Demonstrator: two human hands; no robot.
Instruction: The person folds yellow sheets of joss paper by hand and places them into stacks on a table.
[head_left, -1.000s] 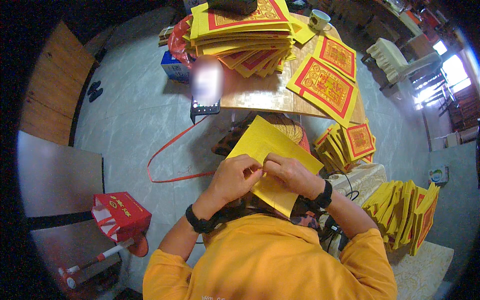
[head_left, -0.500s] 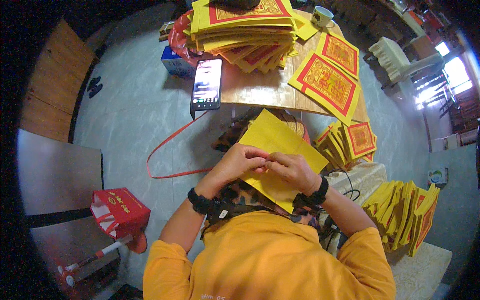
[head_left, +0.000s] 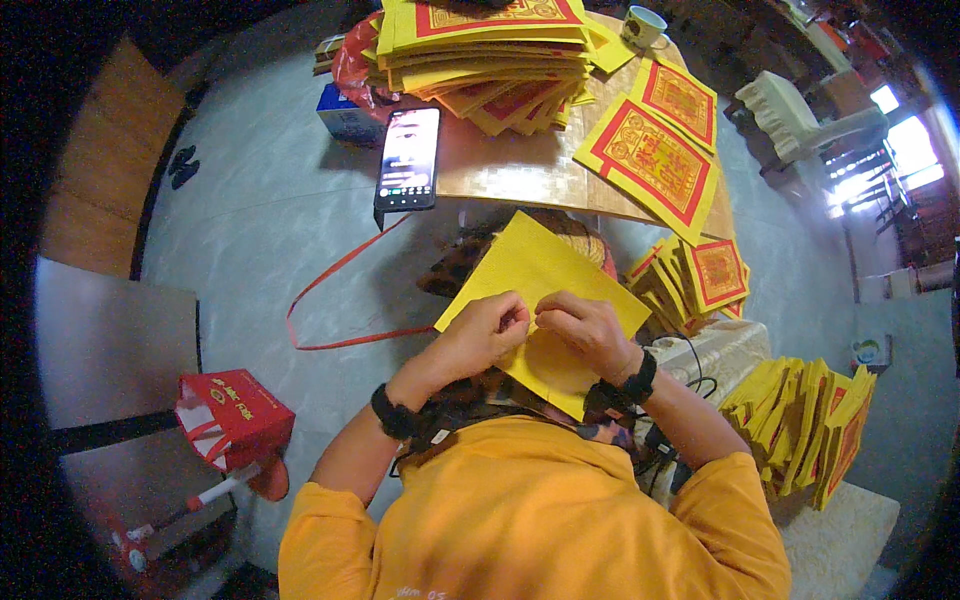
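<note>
A square yellow paper sheet (head_left: 545,255) lies over my lap, turned corner-up, its plain side showing. Over its near left part is my left hand (head_left: 487,328), fingers curled and closed in a pinch. My right hand (head_left: 590,335) is closed too, its fingertips bent toward the middle of the sheet. A small gap of yellow paper separates the two hands. Whatever the fingertips pinch, if anything, is hidden or too small to name.
Ahead, the wooden table (head_left: 510,185) carries a tall stack of yellow-and-red papers (head_left: 490,75), loose printed sheets (head_left: 655,155), a lit phone (head_left: 408,158) at its edge and a mug (head_left: 643,27). More paper bundles (head_left: 800,420) stand at right. A red bag (head_left: 238,415) is at left.
My hands, touching at the fingertips before, have drawn apart, the left one moving left and the right one slightly right. The sheet's left corner shows more now. The view has shifted slightly.
</note>
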